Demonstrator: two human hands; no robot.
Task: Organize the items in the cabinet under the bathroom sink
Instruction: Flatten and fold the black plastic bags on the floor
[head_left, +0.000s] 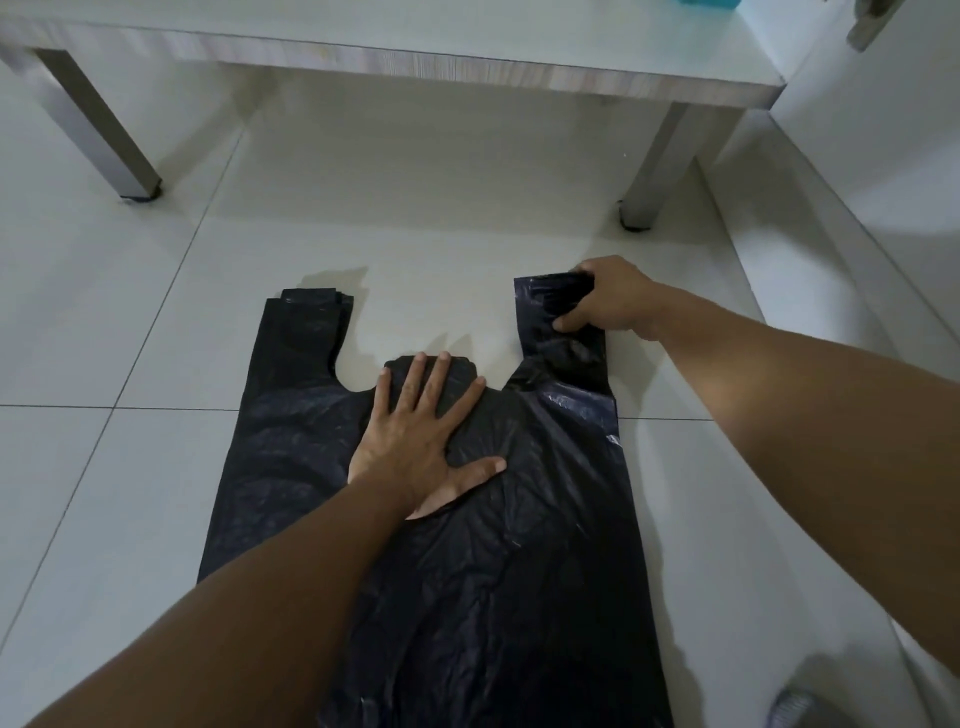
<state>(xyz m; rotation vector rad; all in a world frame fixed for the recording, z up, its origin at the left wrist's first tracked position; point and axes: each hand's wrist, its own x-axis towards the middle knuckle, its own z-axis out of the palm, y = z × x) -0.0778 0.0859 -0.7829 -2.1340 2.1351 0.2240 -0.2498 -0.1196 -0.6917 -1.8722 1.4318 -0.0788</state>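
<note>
A black bag (467, 545) lies flat on the tiled floor (104, 467) in front of a low table (467, 62), its two handles pointing toward the table. The left hand (426, 441) presses down on the bag's upper middle, between the handles, palm flat and fingers spread straight. The right hand (608, 304) grips the right handle (561, 322), fingers and thumb curled round its end. The left handle (306, 332) lies free on the floor
</note>
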